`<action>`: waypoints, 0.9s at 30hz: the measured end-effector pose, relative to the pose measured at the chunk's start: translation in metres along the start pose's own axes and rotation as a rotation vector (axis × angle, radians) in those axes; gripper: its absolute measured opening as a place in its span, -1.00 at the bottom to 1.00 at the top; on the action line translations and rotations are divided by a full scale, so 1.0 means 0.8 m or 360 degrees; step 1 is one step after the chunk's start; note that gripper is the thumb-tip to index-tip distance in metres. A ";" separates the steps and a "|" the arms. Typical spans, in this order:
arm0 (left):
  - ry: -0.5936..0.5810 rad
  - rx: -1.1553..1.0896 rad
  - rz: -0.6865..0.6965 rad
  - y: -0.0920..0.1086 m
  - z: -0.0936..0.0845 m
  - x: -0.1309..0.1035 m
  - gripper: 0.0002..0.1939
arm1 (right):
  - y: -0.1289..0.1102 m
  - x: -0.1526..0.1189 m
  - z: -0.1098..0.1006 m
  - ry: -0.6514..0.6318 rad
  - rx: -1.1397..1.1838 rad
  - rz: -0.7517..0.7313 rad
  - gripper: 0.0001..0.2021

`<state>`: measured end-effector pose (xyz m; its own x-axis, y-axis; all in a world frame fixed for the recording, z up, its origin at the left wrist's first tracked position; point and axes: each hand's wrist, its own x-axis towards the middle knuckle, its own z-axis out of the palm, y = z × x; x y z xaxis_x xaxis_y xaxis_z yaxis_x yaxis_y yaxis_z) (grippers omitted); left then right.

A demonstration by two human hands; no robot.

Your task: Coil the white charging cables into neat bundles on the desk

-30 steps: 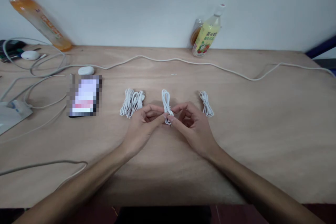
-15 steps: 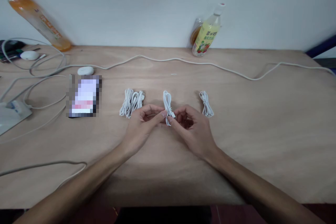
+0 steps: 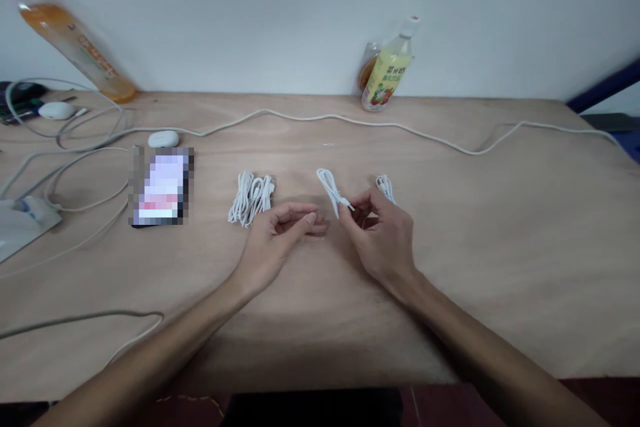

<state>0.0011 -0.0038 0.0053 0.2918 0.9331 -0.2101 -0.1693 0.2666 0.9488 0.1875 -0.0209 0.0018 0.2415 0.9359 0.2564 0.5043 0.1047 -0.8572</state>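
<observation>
Pale plain wall point(image 3: 250, 27), wood-grain tabletop point(image 3: 500, 247), dark reddish floor point(image 3: 440, 408), soft muted light

Rightmost cable bundle point(image 3: 386, 187) partly hidden

Phone point(image 3: 164, 187) left of cable bundles point(image 3: 244, 200) | bottle point(image 3: 388, 73) behind (touching wall point(image 3: 300, 27), perhaps)

A: Here's the worktop point(image 3: 505, 240), pale wood grain, running right up to the wall!
B: And at its back edge, an orange-filled bottle point(image 3: 80, 47) to the left, a yellow-labelled bottle point(image 3: 387, 73) right of centre!
A: A long pale cable point(image 3: 267, 111) wanders across in front of them!
B: Left side, a phone point(image 3: 163, 187), screen blurred, a small white case point(image 3: 163, 139) just behind it!
A: Near the middle, white cable bundles point(image 3: 243, 200) side by side; further right, another bundle point(image 3: 385, 185), partly hidden!
</observation>
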 end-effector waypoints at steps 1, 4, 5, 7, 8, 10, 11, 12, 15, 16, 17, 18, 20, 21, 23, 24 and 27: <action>0.0004 -0.0006 -0.0001 -0.001 -0.001 0.000 -0.75 | 0.003 0.002 -0.001 0.0060 -0.0075 -0.0033 -0.82; 0.0018 -0.0009 0.0007 -0.003 -0.002 0.002 -0.73 | 0.011 0.004 -0.005 0.0176 -0.0309 -0.0079 -0.81; 0.0020 -0.0006 0.0013 -0.004 -0.003 0.002 -0.73 | 0.013 0.004 -0.008 0.0194 -0.0384 -0.0081 -0.80; 0.0016 0.0003 0.0025 -0.005 -0.003 0.003 -0.73 | 0.018 0.002 -0.014 0.0221 -0.0552 -0.0107 -0.79; 0.0010 0.0007 0.0030 -0.005 -0.003 0.004 -0.73 | 0.020 0.000 -0.017 0.0233 -0.0642 -0.0121 -0.79; -0.0007 0.0009 0.0042 -0.005 -0.003 0.004 -0.74 | 0.025 -0.003 -0.022 0.0247 -0.0804 -0.0137 -0.78; -0.0015 0.0010 0.0048 -0.005 -0.003 0.004 -0.74 | 0.027 -0.004 -0.025 0.0254 -0.0870 -0.0141 -0.78; -0.0021 0.0012 0.0056 -0.005 -0.002 0.004 -0.74 | 0.030 -0.005 -0.027 0.0255 -0.0926 -0.0143 -0.77; -0.0027 0.0039 0.0083 -0.004 -0.002 0.004 -0.74 | 0.034 -0.004 -0.029 0.0249 -0.1063 -0.0159 -0.77; -0.0030 0.0050 0.0091 -0.004 -0.003 0.004 -0.74 | 0.035 -0.003 -0.029 0.0250 -0.1108 -0.0158 -0.78; -0.0038 0.0061 0.0095 -0.004 -0.003 0.004 -0.73 | 0.036 -0.001 -0.029 0.0252 -0.1151 -0.0151 -0.79; -0.0048 0.0068 0.0097 -0.004 -0.003 0.004 -0.73 | 0.036 0.000 -0.028 0.0255 -0.1191 -0.0139 -0.80; -0.0061 0.0078 0.0092 -0.005 -0.004 0.003 -0.72 | 0.036 0.002 -0.027 0.0259 -0.1250 -0.0116 -0.81; -0.0064 0.0085 0.0086 -0.005 -0.004 0.002 -0.72 | 0.036 0.003 -0.027 0.0262 -0.1269 -0.0107 -0.81; -0.0065 0.0098 0.0083 -0.005 -0.003 0.002 -0.72 | 0.036 0.005 -0.027 0.0279 -0.1290 -0.0091 -0.80; -0.0065 0.0104 0.0086 -0.005 -0.003 0.002 -0.73 | 0.036 0.006 -0.027 0.0289 -0.1292 -0.0082 -0.80; -0.0071 0.0124 0.0096 -0.004 -0.003 0.002 -0.74 | 0.036 0.009 -0.029 0.0318 -0.1266 -0.0043 -0.85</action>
<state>0.0000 -0.0029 0.0015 0.3254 0.9347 -0.1429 -0.1148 0.1891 0.9752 0.2230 -0.0190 -0.0111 0.3260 0.8510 0.4118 0.9311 -0.2136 -0.2958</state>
